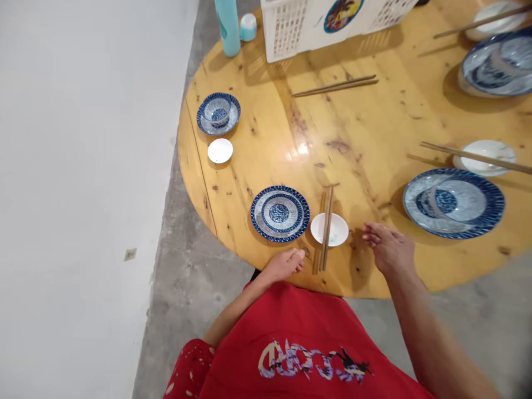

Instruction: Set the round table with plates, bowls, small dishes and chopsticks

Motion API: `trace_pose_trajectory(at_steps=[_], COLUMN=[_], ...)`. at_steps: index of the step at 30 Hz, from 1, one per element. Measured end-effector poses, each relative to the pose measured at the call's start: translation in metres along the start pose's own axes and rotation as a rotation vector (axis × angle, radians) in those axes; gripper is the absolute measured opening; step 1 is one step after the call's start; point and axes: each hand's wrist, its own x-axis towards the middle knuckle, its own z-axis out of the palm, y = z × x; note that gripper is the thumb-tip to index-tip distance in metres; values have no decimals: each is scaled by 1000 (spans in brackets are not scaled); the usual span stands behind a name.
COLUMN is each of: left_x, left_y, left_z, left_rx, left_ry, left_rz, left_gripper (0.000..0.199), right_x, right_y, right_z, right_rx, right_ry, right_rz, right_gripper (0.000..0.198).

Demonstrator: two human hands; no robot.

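Note:
My left hand [286, 264] is at the table's near edge, fingers loosely curled inward, with nothing visible in it. Just beyond it lies a blue-and-white plate [256, 223] with a patterned bowl [279, 213] on its middle. A pair of brown chopsticks [328, 221] rests across a small white dish [339, 230] to the right of the plate. Over the table, right of that dish, my right hand [390, 246] is empty, its slightly bent fingers pointing left and apart from the dish.
Another plate with a bowl [455, 200] stands right, beside a white dish with chopsticks [484, 157]. A further setting [499, 66] is at far right. A small plate and bowl [218, 113] and white dish [220, 151] stand left. Loose chopsticks [336, 86], a white basket [286, 30] and blue bottle [228, 27] are behind.

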Motion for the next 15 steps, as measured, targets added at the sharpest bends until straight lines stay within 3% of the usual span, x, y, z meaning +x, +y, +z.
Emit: trace_pose_trajectory(at_steps=[7,11,15], left_x=[-25,-44,-54], left_y=[8,-1,-13], left_z=[-40,-57,-74], left_rx=[308,238,221], left_ry=[-11,35,53], left_rz=[111,71,73], left_gripper=[39,35,33], right_x=[-27,-45,-80], right_y=[-11,-23,-19], right_z=[45,74,86], right_rx=[100,228,285], right_ry=[60,-5,-54], right_rz=[-63,-113,-105], right_gripper=[23,37,45])
